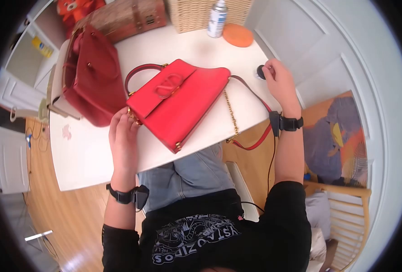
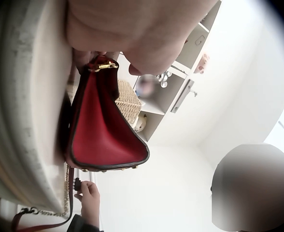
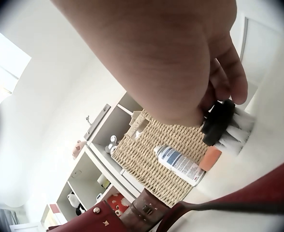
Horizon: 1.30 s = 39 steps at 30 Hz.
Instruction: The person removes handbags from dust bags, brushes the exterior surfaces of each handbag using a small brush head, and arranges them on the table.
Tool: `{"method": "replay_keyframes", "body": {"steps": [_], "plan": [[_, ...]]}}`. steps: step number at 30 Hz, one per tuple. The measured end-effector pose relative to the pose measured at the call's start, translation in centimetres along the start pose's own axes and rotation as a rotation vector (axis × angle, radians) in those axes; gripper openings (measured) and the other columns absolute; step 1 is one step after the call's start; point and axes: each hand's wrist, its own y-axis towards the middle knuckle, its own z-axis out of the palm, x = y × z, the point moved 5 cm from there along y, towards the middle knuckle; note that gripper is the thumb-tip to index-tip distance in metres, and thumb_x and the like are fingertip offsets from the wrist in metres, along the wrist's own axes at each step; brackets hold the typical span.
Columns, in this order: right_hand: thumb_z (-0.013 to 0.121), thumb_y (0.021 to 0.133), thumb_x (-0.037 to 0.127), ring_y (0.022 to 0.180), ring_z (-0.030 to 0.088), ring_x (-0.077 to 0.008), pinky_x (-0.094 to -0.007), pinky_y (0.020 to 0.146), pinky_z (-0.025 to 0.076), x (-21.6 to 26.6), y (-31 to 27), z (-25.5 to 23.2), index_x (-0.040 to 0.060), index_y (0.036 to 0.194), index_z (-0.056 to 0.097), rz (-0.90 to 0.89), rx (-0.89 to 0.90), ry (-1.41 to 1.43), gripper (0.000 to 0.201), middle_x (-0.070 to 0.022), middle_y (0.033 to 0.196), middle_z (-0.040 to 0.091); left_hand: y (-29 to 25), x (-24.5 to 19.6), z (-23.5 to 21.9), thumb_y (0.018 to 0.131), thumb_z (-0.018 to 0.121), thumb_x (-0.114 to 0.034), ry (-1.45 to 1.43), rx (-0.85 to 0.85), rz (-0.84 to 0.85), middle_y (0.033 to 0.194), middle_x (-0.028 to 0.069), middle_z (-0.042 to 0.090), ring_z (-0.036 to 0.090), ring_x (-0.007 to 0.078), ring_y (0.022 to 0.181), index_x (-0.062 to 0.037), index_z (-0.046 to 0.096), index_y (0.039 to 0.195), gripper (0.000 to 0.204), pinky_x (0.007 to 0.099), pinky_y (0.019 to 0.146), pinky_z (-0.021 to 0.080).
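Note:
A bright red handbag (image 1: 187, 102) with a flap lies tilted on the white table (image 1: 81, 154) in the head view. My left hand (image 1: 123, 145) grips its left corner by the gold strap ring; the left wrist view shows the fingers around that end, beside a gold clasp (image 2: 106, 66). To the right of the bag, my right hand (image 1: 282, 86) pinches a small brush (image 3: 219, 123) by its black back. White bristles (image 3: 236, 135) point at the tabletop in the right wrist view. A red shoulder strap (image 1: 253, 92) and a gold chain (image 1: 231, 111) trail off the table's front edge.
A dark red bag (image 1: 99, 68) stands to the left. Along the back are a brown case (image 1: 124, 20), a wicker basket (image 1: 187, 16), a spray can (image 1: 216, 20) and an orange disc (image 1: 238, 35). Panelled white doors (image 1: 309, 36) border the right side.

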Motion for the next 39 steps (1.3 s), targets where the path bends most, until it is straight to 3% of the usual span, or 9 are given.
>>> {"method": "replay_keyframes", "body": {"steps": [4, 7, 10, 12, 15, 20, 27, 31, 39], "plan": [[0.075, 0.098, 0.017, 0.081, 0.065, -0.0313, -0.0415, 0.073, 0.053, 1.8, -0.6, -0.5, 0.0048, 0.112, 0.067, 0.034, 0.013, 0.029, 0.019, -0.0138, 0.094, 0.064, 0.4, -1.1, 1.4, 0.114, 0.055, -0.030, -0.045, -0.006, -0.071, 0.124, 0.0055, 0.070, 0.064, 0.0148, 0.112, 0.0025, 0.061, 0.138, 0.041, 0.0325, 0.099, 0.049], [0.075, 0.096, 0.015, 0.083, 0.065, -0.0311, -0.0418, 0.075, 0.053, 5.1, -3.0, -2.0, 0.0037, 0.113, 0.067, -0.151, -0.308, -0.085, 0.021, -0.0151, 0.099, 0.064, 0.7, -2.0, 2.9, 0.105, 0.071, -0.030, 0.186, 0.035, -0.182, 0.108, 0.0059, 0.072, 0.063, 0.0109, 0.095, 0.0052, 0.067, 0.129, 0.043, 0.0266, 0.084, 0.048], [0.078, 0.092, 0.016, 0.104, 0.066, -0.0355, -0.0443, 0.088, 0.054, 7.0, -5.9, 0.1, 0.0047, 0.126, 0.066, -0.016, -0.095, 0.034, 0.038, -0.0179, 0.118, 0.064, 1.5, -2.0, 3.0, 0.104, 0.072, -0.028, 0.375, 0.134, -0.229, 0.096, 0.0032, 0.071, 0.063, 0.0096, 0.081, 0.0016, 0.069, 0.122, 0.035, 0.0273, 0.071, 0.047], [0.080, 0.088, 0.018, 0.126, 0.058, -0.0394, -0.0476, 0.105, 0.049, 10.2, -7.4, 1.6, 0.0049, 0.141, 0.059, -0.282, 0.016, 0.005, 0.059, -0.0198, 0.139, 0.058, 1.8, -2.2, 3.9, 0.099, 0.077, -0.028, 0.347, 0.158, -0.251, 0.092, 0.0033, 0.071, 0.062, 0.0088, 0.075, 0.0010, 0.069, 0.118, 0.036, 0.0268, 0.065, 0.046], [0.083, 0.084, 0.021, 0.138, 0.049, -0.0404, -0.0489, 0.115, 0.042, 10.0, -8.1, 3.0, 0.0013, 0.150, 0.051, -0.250, 0.106, 0.021, 0.077, -0.0207, 0.150, 0.052, 1.4, -2.3, 4.8, 0.096, 0.081, -0.024, 0.392, 0.187, -0.246, 0.090, 0.0030, 0.070, 0.062, 0.0076, 0.070, -0.0007, 0.067, 0.116, 0.034, 0.0251, 0.057, 0.044], [0.083, 0.081, 0.020, 0.126, 0.056, -0.0397, -0.0499, 0.109, 0.045, 11.5, -8.0, 2.9, -0.0008, 0.147, 0.053, -0.228, 0.105, 0.035, 0.075, -0.0197, 0.137, 0.059, -0.2, -3.6, 7.5, 0.095, 0.083, -0.017, 0.205, 0.139, -0.222, 0.091, 0.0019, 0.069, 0.062, 0.0050, 0.067, -0.0019, 0.063, 0.118, 0.034, 0.0214, 0.053, 0.044], [0.071, 0.087, 0.011, 0.087, 0.066, -0.0392, -0.0502, 0.074, 0.054, 11.2, -9.8, 3.9, 0.0007, 0.107, 0.065, -0.055, 0.075, -0.069, 0.024, -0.0192, 0.090, 0.066, -0.3, -4.3, 6.7, 0.101, 0.075, -0.015, 0.018, 0.088, -0.023, 0.111, 0.0097, 0.074, 0.072, 0.0156, 0.098, 0.0015, 0.063, 0.126, 0.032, 0.0295, 0.087, 0.058], [0.067, 0.089, 0.009, 0.086, 0.066, -0.0406, -0.0504, 0.074, 0.054, 13.8, -11.9, 2.5, 0.0001, 0.104, 0.065, -0.095, 0.146, 0.048, 0.017, -0.0189, 0.091, 0.066, -2.5, -11.7, 8.2, 0.105, 0.068, -0.021, -0.259, 0.122, -0.004, 0.126, 0.0147, 0.073, 0.073, 0.0220, 0.112, 0.0032, 0.062, 0.136, 0.040, 0.0351, 0.100, 0.058], [0.063, 0.105, 0.014, 0.070, 0.069, -0.0148, -0.0317, 0.066, 0.052, 19.9, -15.3, 3.3, 0.0022, 0.112, 0.058, 0.111, 0.889, 1.141, 0.014, -0.0065, 0.080, 0.067, -5.6, -23.5, 6.8, 0.110, 0.059, -0.028, -0.327, 0.008, 0.370, 0.142, 0.0172, 0.067, 0.070, 0.0280, 0.124, -0.0007, 0.058, 0.149, 0.047, 0.0420, 0.107, 0.058]]}}
